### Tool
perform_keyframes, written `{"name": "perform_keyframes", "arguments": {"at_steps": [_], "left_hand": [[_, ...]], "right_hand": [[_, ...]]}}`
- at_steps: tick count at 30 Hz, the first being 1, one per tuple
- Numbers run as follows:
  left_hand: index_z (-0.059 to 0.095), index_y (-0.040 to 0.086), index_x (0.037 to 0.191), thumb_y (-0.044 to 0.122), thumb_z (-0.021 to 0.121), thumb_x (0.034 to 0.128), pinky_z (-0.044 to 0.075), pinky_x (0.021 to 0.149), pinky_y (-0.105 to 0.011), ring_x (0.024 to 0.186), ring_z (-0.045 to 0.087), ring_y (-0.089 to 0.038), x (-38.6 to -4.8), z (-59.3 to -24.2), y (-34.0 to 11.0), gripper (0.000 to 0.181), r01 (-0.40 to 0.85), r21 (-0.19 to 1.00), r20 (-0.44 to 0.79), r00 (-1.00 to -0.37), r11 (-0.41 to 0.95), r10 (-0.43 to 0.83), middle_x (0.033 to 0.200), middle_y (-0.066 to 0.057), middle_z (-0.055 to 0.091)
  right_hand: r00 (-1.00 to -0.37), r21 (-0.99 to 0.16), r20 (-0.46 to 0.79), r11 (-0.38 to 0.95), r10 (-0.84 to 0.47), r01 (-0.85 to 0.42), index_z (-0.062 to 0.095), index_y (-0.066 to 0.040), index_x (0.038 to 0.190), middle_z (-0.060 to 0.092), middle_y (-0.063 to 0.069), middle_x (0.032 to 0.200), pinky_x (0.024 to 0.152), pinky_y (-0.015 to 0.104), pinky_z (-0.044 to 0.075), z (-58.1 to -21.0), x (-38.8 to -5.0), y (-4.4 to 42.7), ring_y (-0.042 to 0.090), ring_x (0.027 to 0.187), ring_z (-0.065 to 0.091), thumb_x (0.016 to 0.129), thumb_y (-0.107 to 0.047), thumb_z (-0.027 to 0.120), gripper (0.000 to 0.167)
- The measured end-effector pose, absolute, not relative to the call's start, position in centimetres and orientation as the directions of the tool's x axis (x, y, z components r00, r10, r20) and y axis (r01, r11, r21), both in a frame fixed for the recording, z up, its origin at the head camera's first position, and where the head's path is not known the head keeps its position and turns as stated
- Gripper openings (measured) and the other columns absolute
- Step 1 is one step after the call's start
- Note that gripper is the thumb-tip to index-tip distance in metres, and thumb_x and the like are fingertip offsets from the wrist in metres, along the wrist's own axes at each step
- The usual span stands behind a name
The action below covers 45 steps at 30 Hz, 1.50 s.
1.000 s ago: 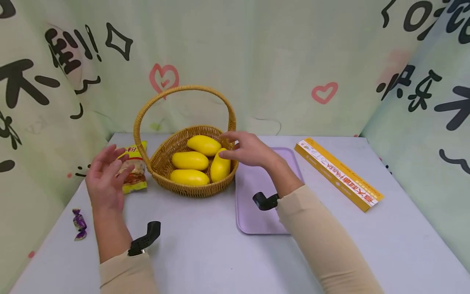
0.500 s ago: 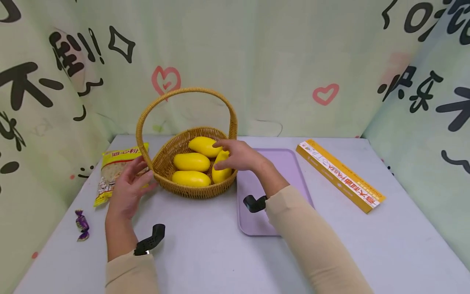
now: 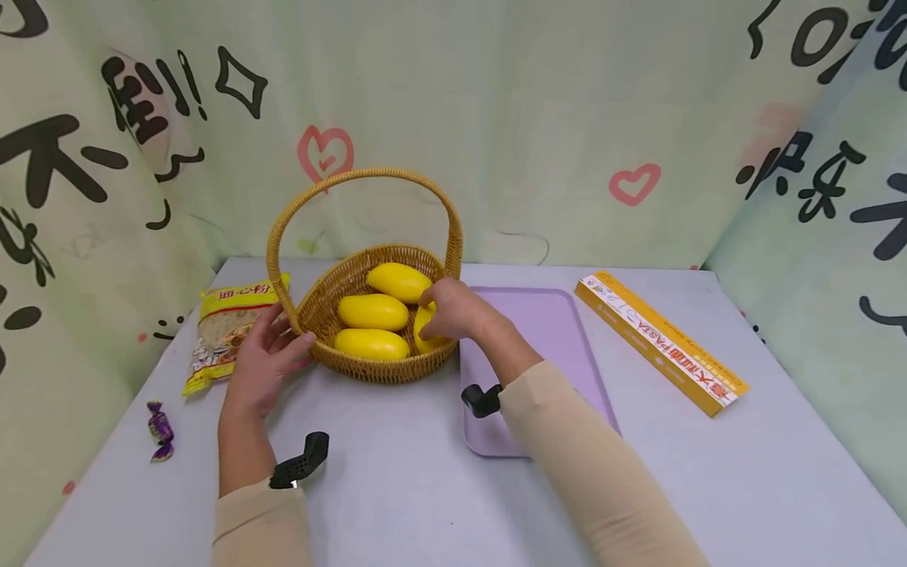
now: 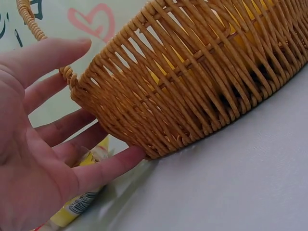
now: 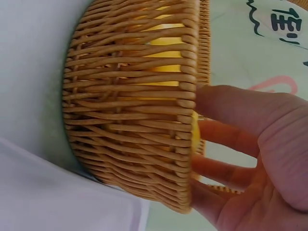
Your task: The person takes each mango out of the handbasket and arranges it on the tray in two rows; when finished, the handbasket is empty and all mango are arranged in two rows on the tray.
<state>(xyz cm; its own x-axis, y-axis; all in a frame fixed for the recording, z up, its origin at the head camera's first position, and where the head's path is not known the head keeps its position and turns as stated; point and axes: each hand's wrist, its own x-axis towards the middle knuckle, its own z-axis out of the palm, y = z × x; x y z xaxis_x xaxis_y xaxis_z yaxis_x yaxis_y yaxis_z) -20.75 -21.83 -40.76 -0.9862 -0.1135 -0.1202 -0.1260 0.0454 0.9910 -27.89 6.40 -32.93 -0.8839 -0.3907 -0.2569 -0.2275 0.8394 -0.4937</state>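
**Right hand (image 3: 464,309) over a mango (image 3: 421,316) just inside the basket's (image 3: 386,374) rim**

The mango sits right under the right hand's thumb and forefinger, which stand apart over it. The other fingertips are largely hidden, so whether they pinch the fruit cannot be told. The left hand's (image 3: 262,362) fingers are spread at the basket's opposite side, the little fingertip seeming to touch the wicker low down.

The rim lies close beneath the right palm, so fingertips reaching well round the fruit's middle probably give the surest hold; its skin looks smooth and may slip. Light, even pressure from the left fingers should steady the basket without tipping it. A straight upward pull would likely spare the other mangoes (image 3: 372,313), which lie just beyond the right fingertips.
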Motion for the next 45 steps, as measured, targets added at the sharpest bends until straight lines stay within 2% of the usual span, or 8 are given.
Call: {"name": "perform_keyframes", "arguments": {"at_steps": [3, 11, 19, 25, 31, 37, 40, 45], "left_hand": [[0.022, 0.036, 0.165, 0.021, 0.07, 0.1001, 0.057, 0.092, -0.019, 0.152, 0.036, -0.032, -20.8, -40.8, -21.8, 0.082, -0.132, 0.99, -0.127, -0.985, 0.039, -0.12, 0.17, -0.012, 0.028], [0.022, 0.036, 0.165, 0.017, 0.07, 0.0998, 0.058, 0.094, -0.021, 0.152, 0.037, -0.031, -20.8, -40.9, -22.0, 0.084, -0.152, 0.987, -0.145, -0.981, 0.043, -0.13, 0.17, -0.01, 0.029], [0.025, 0.035, 0.165, 0.017, 0.065, 0.103, 0.049, 0.113, -0.05, 0.15, 0.04, -0.028, -21.0, -41.0, -21.5, 0.075, -0.159, 0.987, -0.154, -0.977, 0.025, -0.145, 0.169, -0.009, 0.031], [0.028, 0.036, 0.164, 0.015, 0.063, 0.1037, 0.047, 0.114, -0.054, 0.148, 0.043, -0.029, -21.2, -41.1, -21.5, 0.073, -0.172, 0.985, -0.171, -0.972, -0.012, -0.159, 0.168, -0.009, 0.033], [0.028, 0.036, 0.164, 0.015, 0.063, 0.1037, 0.048, 0.113, -0.053, 0.148, 0.043, -0.028, -21.3, -41.2, -21.5, 0.072, -0.18, 0.983, -0.181, -0.97, -0.018, -0.164, 0.167, -0.009, 0.035], [0.03, 0.036, 0.163, 0.014, 0.063, 0.1034, 0.048, 0.112, -0.051, 0.145, 0.045, -0.027, -21.4, -41.3, -21.4, 0.072, -0.188, 0.982, -0.19, -0.968, -0.032, -0.165, 0.166, -0.009, 0.036], [0.029, 0.035, 0.164, 0.014, 0.063, 0.1034, 0.048, 0.112, -0.051, 0.144, 0.045, -0.027, -21.3, -41.2, -21.4, 0.072, -0.189, 0.981, -0.192, -0.968, -0.035, -0.164, 0.166, -0.009, 0.037], [0.029, 0.036, 0.164, 0.015, 0.063, 0.1035, 0.048, 0.113, -0.051, 0.146, 0.044, -0.027, -21.2, -41.0, -21.6, 0.072, -0.19, 0.981, -0.192, -0.967, -0.028, -0.17, 0.166, -0.009, 0.037]], "right_hand": [[-0.892, -0.5, -0.25, 0.839, -0.377, -0.214, 0.063, -0.003, 0.141, 0.056, 0.014, 0.149, 0.1, 0.038, 0.053, -33.1, -27.9, 6.3, 0.028, 0.121, 0.052, 0.09, -0.013, 0.077, 0.054], [-0.886, -0.486, -0.257, 0.844, -0.387, -0.228, 0.065, -0.008, 0.14, 0.06, 0.012, 0.145, 0.076, 0.029, 0.05, -33.4, -28.0, 6.0, 0.027, 0.11, 0.055, 0.088, -0.011, 0.077, 0.054], [-0.888, -0.411, -0.224, 0.865, -0.401, -0.287, 0.069, -0.011, 0.136, 0.059, 0.01, 0.146, 0.079, 0.03, 0.05, -33.4, -27.7, 5.0, 0.026, 0.119, 0.052, 0.087, -0.011, 0.079, 0.051], [-0.884, -0.425, -0.244, 0.863, -0.399, -0.272, 0.069, -0.011, 0.136, 0.058, 0.011, 0.148, 0.068, 0.025, 0.045, -33.4, -27.6, 4.9, 0.026, 0.117, 0.052, 0.087, -0.009, 0.078, 0.05], [-0.873, -0.435, -0.308, 0.872, -0.379, -0.226, 0.071, -0.021, 0.133, 0.056, 0.01, 0.146, 0.077, 0.031, 0.046, -33.6, -27.4, 4.7, 0.027, 0.12, 0.049, 0.087, -0.01, 0.078, 0.047], [-0.879, -0.47, -0.304, 0.86, -0.368, -0.197, 0.076, -0.02, 0.126, 0.045, 0.013, 0.154, 0.084, 0.031, 0.049, -34.0, -27.5, 4.5, 0.028, 0.132, 0.038, 0.086, -0.001, 0.075, 0.045], [-0.88, -0.483, -0.292, 0.852, -0.375, -0.203, 0.075, -0.018, 0.128, 0.047, 0.014, 0.152, 0.072, 0.027, 0.049, -34.0, -27.7, 4.6, 0.027, 0.124, 0.044, 0.085, 0.003, 0.072, 0.048], [-0.869, -0.531, -0.267, 0.816, -0.416, -0.228, 0.073, -0.016, 0.131, 0.05, 0.014, 0.151, 0.052, 0.021, 0.039, -33.9, -28.2, 4.9, 0.019, 0.079, 0.048, 0.083, 0.007, 0.069, 0.053]]}}
